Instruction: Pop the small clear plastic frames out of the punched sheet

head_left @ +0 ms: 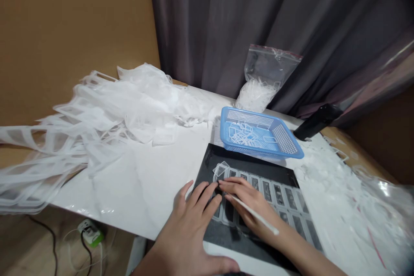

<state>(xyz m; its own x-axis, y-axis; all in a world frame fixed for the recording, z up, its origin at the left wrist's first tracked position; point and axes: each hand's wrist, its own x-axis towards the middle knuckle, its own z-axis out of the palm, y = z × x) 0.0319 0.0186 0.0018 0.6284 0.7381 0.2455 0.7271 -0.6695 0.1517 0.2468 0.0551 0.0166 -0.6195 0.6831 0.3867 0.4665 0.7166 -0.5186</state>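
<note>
My right hand [250,202] is closed round a slim white pen-like tool [258,217]; its tip is hidden by my fingers. Below lies a translucent sheet of several rounded rectangular frames [278,196], flat on a black board [255,164]. My left hand [190,224] rests spread at the sheet's left side, its fingertips close to those of my right hand. Just beyond the fingertips, a few small loose clear frames [221,167] overlap at the sheet's upper left corner.
Behind the board stands a blue basket [291,142] with small white frames in it. A zip bag [258,92] of similar pieces leans on the curtain. White sheets [139,95] pile at left; clear scraps [339,185] and a black cylinder [318,121] are at right. A power strip [90,233] lies below.
</note>
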